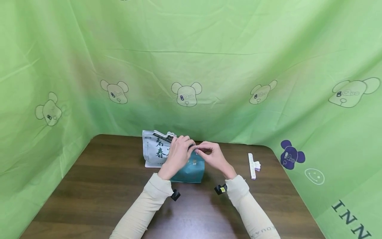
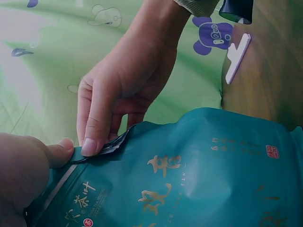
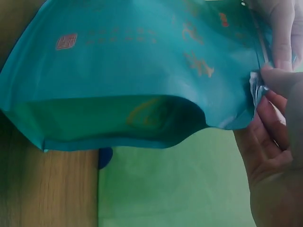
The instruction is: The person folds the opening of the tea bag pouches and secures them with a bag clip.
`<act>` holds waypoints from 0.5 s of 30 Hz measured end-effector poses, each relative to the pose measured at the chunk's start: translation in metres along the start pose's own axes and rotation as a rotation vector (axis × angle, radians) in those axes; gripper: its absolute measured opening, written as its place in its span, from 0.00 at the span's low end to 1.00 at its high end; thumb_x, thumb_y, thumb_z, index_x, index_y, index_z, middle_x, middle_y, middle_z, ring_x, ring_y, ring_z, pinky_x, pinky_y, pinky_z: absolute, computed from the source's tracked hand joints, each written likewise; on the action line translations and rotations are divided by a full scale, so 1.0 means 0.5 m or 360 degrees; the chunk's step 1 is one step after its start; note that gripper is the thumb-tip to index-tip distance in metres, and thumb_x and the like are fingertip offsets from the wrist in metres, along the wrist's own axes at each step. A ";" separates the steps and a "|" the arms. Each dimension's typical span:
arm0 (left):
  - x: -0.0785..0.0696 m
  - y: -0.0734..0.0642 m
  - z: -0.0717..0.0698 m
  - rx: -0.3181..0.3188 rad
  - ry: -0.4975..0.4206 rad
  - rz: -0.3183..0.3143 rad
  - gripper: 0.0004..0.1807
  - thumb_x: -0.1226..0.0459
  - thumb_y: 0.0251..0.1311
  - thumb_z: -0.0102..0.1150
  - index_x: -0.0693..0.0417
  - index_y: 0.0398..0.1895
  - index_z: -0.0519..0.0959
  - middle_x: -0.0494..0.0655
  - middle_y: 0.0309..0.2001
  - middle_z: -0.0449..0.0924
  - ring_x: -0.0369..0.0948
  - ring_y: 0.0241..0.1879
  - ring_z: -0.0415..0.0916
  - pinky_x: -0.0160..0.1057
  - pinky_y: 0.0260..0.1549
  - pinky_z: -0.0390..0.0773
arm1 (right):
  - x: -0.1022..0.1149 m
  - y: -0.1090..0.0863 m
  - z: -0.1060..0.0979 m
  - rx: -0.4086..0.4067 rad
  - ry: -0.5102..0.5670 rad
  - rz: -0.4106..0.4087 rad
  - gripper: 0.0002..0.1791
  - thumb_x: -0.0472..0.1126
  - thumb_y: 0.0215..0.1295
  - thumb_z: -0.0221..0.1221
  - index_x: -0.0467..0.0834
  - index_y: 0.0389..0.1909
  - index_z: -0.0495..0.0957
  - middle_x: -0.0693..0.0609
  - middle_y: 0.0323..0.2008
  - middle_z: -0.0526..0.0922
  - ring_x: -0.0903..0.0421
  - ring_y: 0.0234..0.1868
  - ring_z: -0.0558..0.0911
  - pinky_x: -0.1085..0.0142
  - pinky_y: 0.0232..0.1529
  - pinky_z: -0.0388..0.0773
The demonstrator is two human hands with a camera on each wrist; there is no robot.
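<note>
A teal tea pouch (image 1: 188, 173) with gold lettering stands upright on the table, both hands at its top edge. My left hand (image 1: 178, 152) pinches the top edge between thumb and fingers. Close beside it, my right hand (image 1: 214, 156) pinches the top near the right corner. In the left wrist view, the right thumb presses on a crumpled silvery strip (image 2: 113, 147) at the pouch mouth. In the right wrist view, the pouch's folded side (image 3: 109, 118) bulges inward. Behind and left stands a white pouch (image 1: 151, 151) with dark green characters, partly hidden by the left hand.
A black-and-white sealing clip (image 1: 162, 136) lies along the white pouch's top. Another sealing clip, white (image 1: 252, 166), lies at the right of the brown table (image 1: 113, 186). A green printed cloth (image 1: 149, 63) hangs around the back and sides.
</note>
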State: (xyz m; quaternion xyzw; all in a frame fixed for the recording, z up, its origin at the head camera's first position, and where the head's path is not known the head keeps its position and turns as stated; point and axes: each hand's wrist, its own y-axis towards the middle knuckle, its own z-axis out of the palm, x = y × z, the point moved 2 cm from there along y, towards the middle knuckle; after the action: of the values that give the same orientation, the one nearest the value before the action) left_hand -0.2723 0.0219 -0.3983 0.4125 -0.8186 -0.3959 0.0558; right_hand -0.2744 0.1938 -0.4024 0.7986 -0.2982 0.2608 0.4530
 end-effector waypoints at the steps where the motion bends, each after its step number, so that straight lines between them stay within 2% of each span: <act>1: 0.000 0.000 0.000 -0.0001 0.0000 0.0002 0.04 0.59 0.66 0.66 0.48 0.35 0.86 0.40 0.31 0.80 0.42 0.34 0.74 0.43 0.38 0.66 | 0.002 0.001 0.001 -0.0011 -0.0008 -0.0028 0.07 0.23 0.63 0.64 0.28 0.40 0.86 0.37 0.35 0.86 0.59 0.35 0.85 0.67 0.37 0.84; 9: -0.001 0.003 -0.003 0.0012 0.0004 -0.0011 0.04 0.59 0.66 0.65 0.49 0.35 0.86 0.41 0.32 0.81 0.42 0.35 0.75 0.43 0.39 0.67 | 0.024 0.011 0.003 -0.0063 -0.0123 -0.0065 0.05 0.23 0.61 0.65 0.29 0.36 0.88 0.40 0.30 0.87 0.57 0.31 0.80 0.69 0.30 0.80; 15: 0.001 0.001 -0.004 0.0015 -0.0004 -0.0011 0.04 0.60 0.66 0.65 0.48 0.36 0.86 0.41 0.33 0.81 0.42 0.35 0.74 0.43 0.40 0.67 | 0.011 0.006 0.009 -0.0096 -0.0065 -0.0075 0.06 0.22 0.61 0.64 0.28 0.37 0.87 0.38 0.30 0.86 0.56 0.31 0.82 0.68 0.31 0.82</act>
State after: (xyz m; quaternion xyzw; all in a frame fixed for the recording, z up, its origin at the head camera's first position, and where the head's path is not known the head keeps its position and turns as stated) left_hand -0.2723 0.0203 -0.3965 0.4151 -0.8190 -0.3928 0.0514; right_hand -0.2723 0.1874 -0.3991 0.7966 -0.2962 0.2247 0.4766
